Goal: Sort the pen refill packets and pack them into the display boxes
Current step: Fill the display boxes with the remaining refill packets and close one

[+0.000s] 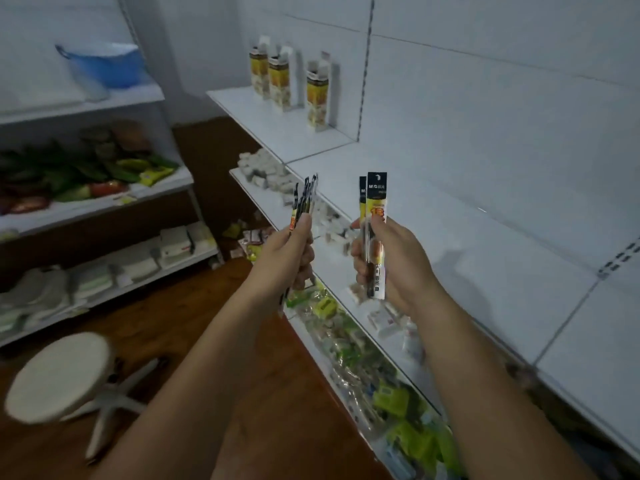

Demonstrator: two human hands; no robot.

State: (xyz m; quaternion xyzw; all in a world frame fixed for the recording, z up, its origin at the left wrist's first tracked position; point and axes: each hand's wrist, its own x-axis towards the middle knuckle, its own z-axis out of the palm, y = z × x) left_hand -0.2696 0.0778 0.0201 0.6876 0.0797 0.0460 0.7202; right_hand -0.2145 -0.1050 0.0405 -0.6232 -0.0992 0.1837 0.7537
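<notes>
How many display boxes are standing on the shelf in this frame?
3, all upright in a row on the white shelf: the far box, the middle box, the near box. More may sit out of frame.

A blue basin (104, 64) is set atop the left shelving (114, 102), with green packets (86, 171) heaped beneath and white stacks (138, 261) laid lowest. A round white stool (59, 375) is stood on the wooden floor (194, 323). Small pale blocks (263, 171) are piled on the right shelving (450, 237), above yellow-green packets (398, 400).
</notes>
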